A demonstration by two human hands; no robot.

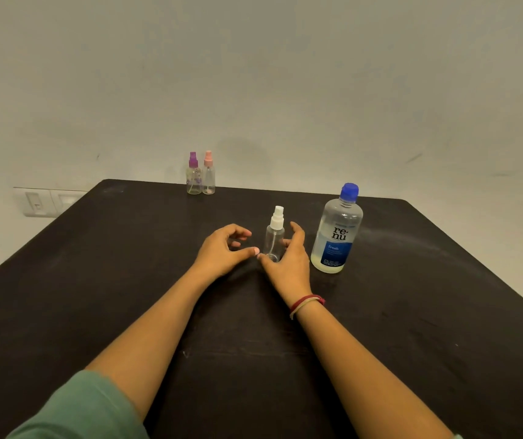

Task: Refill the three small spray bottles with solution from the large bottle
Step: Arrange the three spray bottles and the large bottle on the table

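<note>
Hands cupped loosely round a white-capped spray bottle, nothing gripped yet.

Forearms reach out over the dark table [95, 280], a red thread band [306, 304] on the right wrist. The left hand [222, 251] sits just left of the white-capped spray bottle [274, 239] with fingers curled and empty; the right hand [292, 258] curves round its right side, fingers spread, whether touching the plastic I cannot tell. That bottle stands upright, cap on, looking empty, likely pulled close as the first to be opened. Just right of it stands the large bottle [337, 229], blue cap closed, partly full, handy for pouring. Farther back, at the table's far edge, the purple-capped bottle [193, 175] and pink-capped bottle [208, 174] wait side by side, capped.
</note>
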